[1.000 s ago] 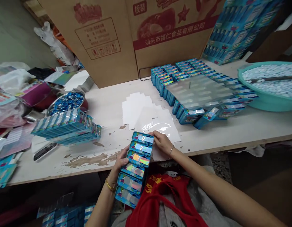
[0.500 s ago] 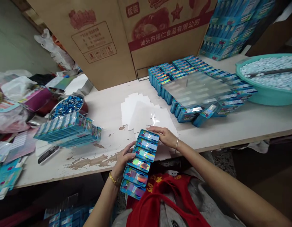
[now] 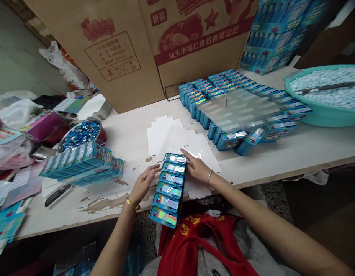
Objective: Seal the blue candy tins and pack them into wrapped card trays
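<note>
A row of blue tins with shiny holographic lids (image 3: 169, 188) lies lengthwise, running from the white card blanks (image 3: 168, 134) out past the table's front edge. My right hand (image 3: 196, 166) presses against the upper tins from the right, fingers over their side. My left hand (image 3: 143, 184) is open beside the row, its fingertips close to the tins but apart from them. A clear plastic film (image 3: 191, 152) lies on the card blanks just above the row's far end, partly under my right fingers.
Rows of blue tins (image 3: 207, 99) under a clear sheet stand at the back right, by a teal basin of white pieces (image 3: 323, 96). Wrapped tin stacks (image 3: 79, 163) and a steel bowl of blue caps (image 3: 79, 135) are at left. Cardboard cartons (image 3: 131, 57) stand behind.
My left hand has let go of the row and moved left, its fingers opening. The row has shifted farther up the table, and the view has tilted slightly.
</note>
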Demonstrator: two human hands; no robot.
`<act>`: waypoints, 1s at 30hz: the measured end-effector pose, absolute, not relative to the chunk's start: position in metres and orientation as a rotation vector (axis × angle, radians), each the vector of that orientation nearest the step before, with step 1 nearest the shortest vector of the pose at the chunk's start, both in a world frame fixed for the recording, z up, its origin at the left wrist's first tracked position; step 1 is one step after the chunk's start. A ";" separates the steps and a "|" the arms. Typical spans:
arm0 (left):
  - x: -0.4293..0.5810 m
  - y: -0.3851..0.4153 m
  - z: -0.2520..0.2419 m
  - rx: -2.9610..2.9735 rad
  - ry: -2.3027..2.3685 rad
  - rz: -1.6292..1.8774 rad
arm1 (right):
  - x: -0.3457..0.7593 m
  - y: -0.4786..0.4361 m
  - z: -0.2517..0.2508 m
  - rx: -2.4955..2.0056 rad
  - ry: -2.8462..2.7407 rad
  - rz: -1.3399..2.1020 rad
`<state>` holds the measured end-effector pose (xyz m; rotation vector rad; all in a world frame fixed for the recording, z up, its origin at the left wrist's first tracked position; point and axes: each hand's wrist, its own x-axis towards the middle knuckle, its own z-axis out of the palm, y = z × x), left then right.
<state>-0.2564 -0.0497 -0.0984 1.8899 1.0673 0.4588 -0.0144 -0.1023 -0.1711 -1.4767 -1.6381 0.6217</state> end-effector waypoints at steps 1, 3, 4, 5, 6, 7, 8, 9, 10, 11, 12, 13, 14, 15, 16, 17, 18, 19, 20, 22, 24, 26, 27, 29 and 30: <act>-0.255 -0.042 -0.098 2.009 1.066 0.507 | -0.016 -0.105 -0.172 -1.519 -1.633 0.529; -0.246 -0.025 -0.099 2.303 1.088 0.558 | -0.016 -0.110 -0.170 -1.613 -1.648 0.346; -0.239 -0.017 -0.101 2.457 1.089 0.525 | -0.016 -0.111 -0.169 -1.676 -1.667 0.274; -0.231 -0.010 -0.103 2.594 1.078 0.457 | -0.016 -0.113 -0.166 -1.748 -1.691 0.218; -0.223 -0.003 -0.105 2.709 1.062 0.378 | -0.016 -0.114 -0.163 -1.823 -1.714 0.172; -0.215 0.002 -0.107 2.800 1.051 0.305 | -0.016 -0.114 -0.160 -1.889 -1.728 0.127; -0.209 0.006 -0.108 2.871 1.047 0.253 | -0.016 -0.114 -0.157 -1.939 -1.730 0.078; -0.204 0.008 -0.109 2.922 1.054 0.231 | -0.017 -0.113 -0.154 -1.963 -1.722 0.025; -0.201 0.010 -0.109 2.955 1.071 0.243 | -0.019 -0.112 -0.151 -1.964 -1.706 -0.027; -0.199 0.010 -0.107 2.972 1.094 0.287 | -0.020 -0.112 -0.148 -1.947 -1.683 -0.072; -0.198 0.010 -0.106 2.971 1.116 0.354 | -0.022 -0.112 -0.146 -1.917 -1.655 -0.105; -0.198 0.009 -0.104 2.951 1.133 0.434 | -0.025 -0.113 -0.144 -1.881 -1.625 -0.117; -0.199 0.009 -0.102 2.913 1.143 0.509 | -0.027 -0.114 -0.143 -1.840 -1.595 -0.112; -0.200 0.010 -0.100 2.855 1.146 0.564 | -0.029 -0.115 -0.142 -1.800 -1.563 -0.097; -0.201 0.011 -0.098 2.776 1.142 0.585 | -0.031 -0.117 -0.141 -1.763 -1.527 -0.079; -0.202 0.013 -0.097 2.675 1.130 0.568 | -0.033 -0.118 -0.140 -1.733 -1.495 -0.061; -0.202 0.016 -0.095 2.559 1.115 0.521 | -0.034 -0.119 -0.139 -1.709 -1.467 -0.046; -0.202 0.019 -0.093 2.443 1.100 0.453 | -0.035 -0.119 -0.138 -1.692 -1.448 -0.040; -0.202 0.022 -0.091 2.349 1.089 0.382 | -0.036 -0.120 -0.136 -1.680 -1.439 -0.040; -0.201 0.026 -0.085 2.328 1.067 0.287 | -0.037 -0.120 -0.134 -1.672 -1.447 -0.055; -0.202 0.026 -0.077 2.563 1.016 0.288 | -0.039 -0.121 -0.131 -1.683 -1.476 -0.072; -0.206 0.022 -0.071 2.867 0.893 0.323 | -0.041 -0.124 -0.131 -1.701 -1.509 -0.082; -0.209 0.018 -0.069 2.979 0.823 0.328 | -0.043 -0.126 -0.132 -1.704 -1.528 -0.086; -0.216 0.010 -0.072 3.094 0.748 0.331 | -0.046 -0.130 -0.135 -1.708 -1.567 -0.102; -0.220 0.006 -0.075 3.111 0.764 0.344 | -0.048 -0.132 -0.137 -1.719 -1.580 -0.115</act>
